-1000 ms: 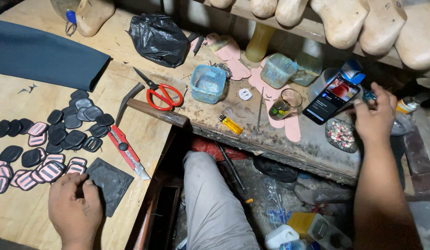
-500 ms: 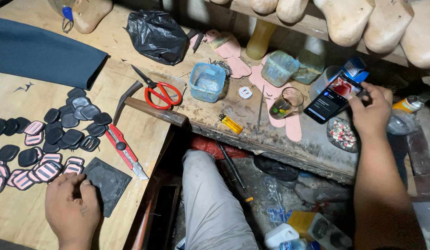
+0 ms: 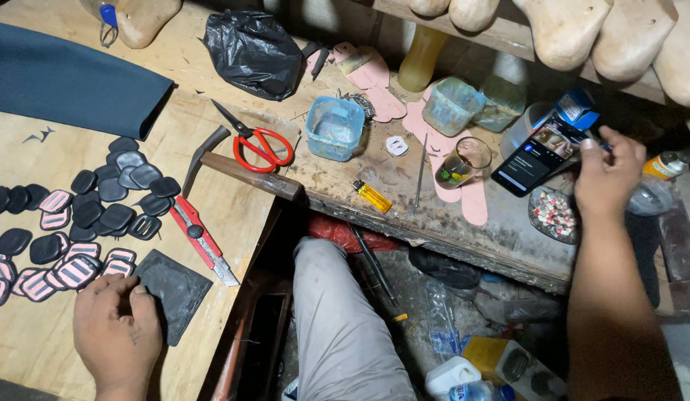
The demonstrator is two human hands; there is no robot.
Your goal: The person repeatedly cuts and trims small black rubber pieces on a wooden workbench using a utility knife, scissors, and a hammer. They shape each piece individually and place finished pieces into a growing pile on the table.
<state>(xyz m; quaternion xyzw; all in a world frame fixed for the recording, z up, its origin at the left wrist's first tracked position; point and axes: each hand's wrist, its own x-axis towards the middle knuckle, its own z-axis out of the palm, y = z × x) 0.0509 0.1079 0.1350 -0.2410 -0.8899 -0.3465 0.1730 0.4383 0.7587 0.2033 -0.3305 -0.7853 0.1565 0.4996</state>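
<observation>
Fingers of our left hand (image 3: 116, 333) are curling closed on the dark leather square (image 3: 171, 290) at the board's (image 3: 33, 349) near edge; our right hand (image 3: 606, 175) is touching the smartphone (image 3: 536, 156), fingers bent.

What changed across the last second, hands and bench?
The right hand moved up and slightly left along the bench, from beside the small dish of bits to the top edge of the propped smartphone; whether it grips anything is unclear. The left hand stayed on the board by the dark square pad. Scissors, hammer and red utility knife lie unmoved.
</observation>
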